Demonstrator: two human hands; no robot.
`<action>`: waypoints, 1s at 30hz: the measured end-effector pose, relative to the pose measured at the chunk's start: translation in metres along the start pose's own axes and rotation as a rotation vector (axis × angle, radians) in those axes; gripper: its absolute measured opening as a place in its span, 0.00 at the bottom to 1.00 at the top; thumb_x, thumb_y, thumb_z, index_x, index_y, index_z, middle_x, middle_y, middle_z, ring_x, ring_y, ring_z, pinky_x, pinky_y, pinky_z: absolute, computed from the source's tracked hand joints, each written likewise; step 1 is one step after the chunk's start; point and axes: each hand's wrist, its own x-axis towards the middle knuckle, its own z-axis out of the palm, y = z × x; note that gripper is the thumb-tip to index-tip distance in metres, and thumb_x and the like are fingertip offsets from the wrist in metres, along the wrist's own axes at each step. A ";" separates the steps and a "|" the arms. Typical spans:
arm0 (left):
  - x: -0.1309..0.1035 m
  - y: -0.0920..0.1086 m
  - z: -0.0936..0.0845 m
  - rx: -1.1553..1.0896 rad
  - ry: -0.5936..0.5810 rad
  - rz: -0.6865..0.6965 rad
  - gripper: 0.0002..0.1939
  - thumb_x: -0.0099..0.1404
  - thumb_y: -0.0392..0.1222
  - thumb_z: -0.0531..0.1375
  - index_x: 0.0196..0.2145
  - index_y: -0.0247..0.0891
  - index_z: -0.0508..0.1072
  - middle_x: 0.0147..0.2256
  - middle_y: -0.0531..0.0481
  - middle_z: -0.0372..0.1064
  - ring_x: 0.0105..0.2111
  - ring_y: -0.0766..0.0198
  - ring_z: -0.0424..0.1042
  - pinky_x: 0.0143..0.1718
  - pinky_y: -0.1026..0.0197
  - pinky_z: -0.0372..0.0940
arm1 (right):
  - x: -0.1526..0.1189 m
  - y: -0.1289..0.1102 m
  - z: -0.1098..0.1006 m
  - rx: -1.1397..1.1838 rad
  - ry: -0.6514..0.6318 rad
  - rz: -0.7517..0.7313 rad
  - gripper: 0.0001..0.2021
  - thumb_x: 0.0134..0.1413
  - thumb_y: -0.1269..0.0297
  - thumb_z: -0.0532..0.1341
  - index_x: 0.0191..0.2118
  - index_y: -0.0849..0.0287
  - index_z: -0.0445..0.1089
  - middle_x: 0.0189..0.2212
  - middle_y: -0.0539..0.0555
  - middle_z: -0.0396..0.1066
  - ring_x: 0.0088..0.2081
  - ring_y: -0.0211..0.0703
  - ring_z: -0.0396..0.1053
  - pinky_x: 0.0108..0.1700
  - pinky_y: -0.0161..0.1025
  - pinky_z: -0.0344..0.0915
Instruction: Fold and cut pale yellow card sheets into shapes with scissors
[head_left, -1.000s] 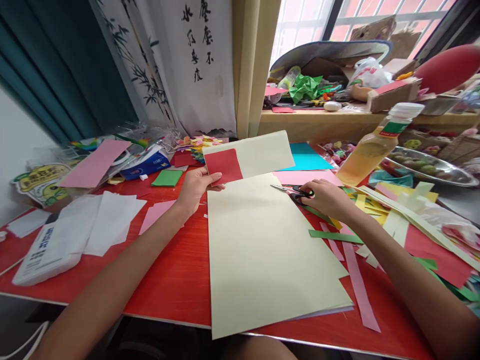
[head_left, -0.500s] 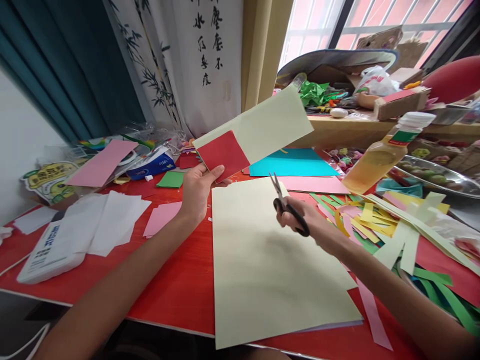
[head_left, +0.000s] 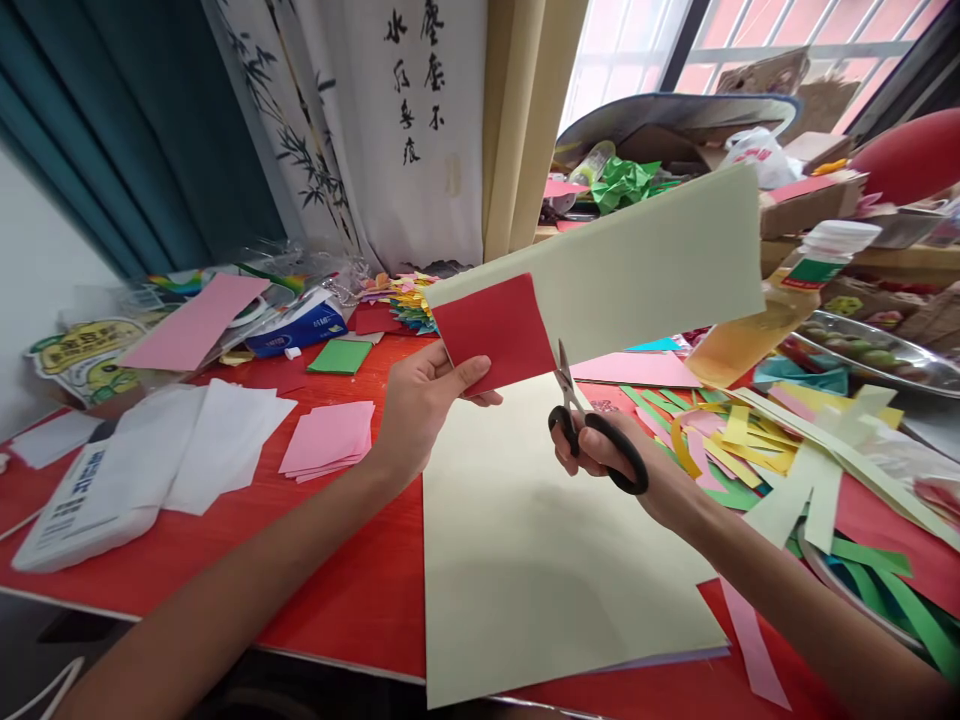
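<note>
Pinched in my left hand [head_left: 435,400] are a red paper square [head_left: 495,332] and a long pale green paper strip [head_left: 645,265] behind it, tilted up to the right. The square lies flat over the strip's left end. My right hand [head_left: 607,445] is closed round the black handles of a pair of scissors [head_left: 568,385]. Its blades point up, with the tips close to the lower right corner of the red square; whether they touch the paper I cannot tell. Below both hands a large pale green sheet [head_left: 555,570] lies on the red table [head_left: 352,580].
Pink squares [head_left: 328,438], a green square pile [head_left: 340,356] and white tissues [head_left: 225,440] lie left. Coloured paper offcuts [head_left: 750,440] crowd the right, near a tilted-looking bottle [head_left: 787,300] and a metal tray [head_left: 892,350]. A cluttered shelf [head_left: 862,255] stands behind.
My left hand has brought the red square and pale green strip right and nearer. The scissors have turned slightly, and their tips are now close to the square's edge.
</note>
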 end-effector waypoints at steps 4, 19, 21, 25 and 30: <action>0.000 0.000 -0.001 0.017 -0.010 -0.010 0.08 0.55 0.42 0.63 0.33 0.36 0.73 0.31 0.52 0.73 0.23 0.66 0.73 0.28 0.62 0.70 | -0.002 -0.001 -0.001 -0.006 0.007 0.008 0.26 0.45 0.36 0.50 0.22 0.58 0.57 0.23 0.51 0.59 0.24 0.36 0.50 0.26 0.37 0.48; 0.002 -0.001 -0.001 0.038 0.004 -0.011 0.11 0.54 0.44 0.63 0.33 0.37 0.74 0.36 0.49 0.74 0.24 0.65 0.73 0.28 0.59 0.70 | 0.004 0.010 -0.004 -0.033 -0.023 -0.037 0.25 0.46 0.36 0.50 0.25 0.57 0.61 0.24 0.52 0.61 0.25 0.39 0.58 0.25 0.37 0.52; 0.002 -0.002 -0.001 0.042 0.001 -0.012 0.10 0.54 0.44 0.63 0.33 0.37 0.74 0.35 0.49 0.74 0.24 0.65 0.73 0.28 0.59 0.70 | 0.004 0.010 -0.004 -0.031 -0.029 -0.039 0.25 0.46 0.37 0.50 0.25 0.57 0.61 0.24 0.51 0.61 0.25 0.38 0.56 0.25 0.37 0.51; 0.002 -0.002 -0.001 0.043 0.001 -0.015 0.10 0.54 0.44 0.63 0.33 0.36 0.74 0.34 0.50 0.74 0.23 0.65 0.72 0.28 0.60 0.69 | 0.003 0.011 -0.004 -0.018 -0.040 -0.035 0.23 0.48 0.39 0.50 0.25 0.57 0.61 0.23 0.50 0.59 0.23 0.36 0.52 0.25 0.37 0.48; 0.002 -0.001 -0.001 0.035 0.002 -0.016 0.09 0.54 0.43 0.63 0.33 0.37 0.74 0.34 0.51 0.74 0.24 0.65 0.72 0.28 0.61 0.70 | 0.003 0.012 -0.004 -0.005 -0.050 -0.040 0.23 0.50 0.40 0.49 0.26 0.57 0.61 0.23 0.49 0.58 0.24 0.35 0.50 0.26 0.37 0.47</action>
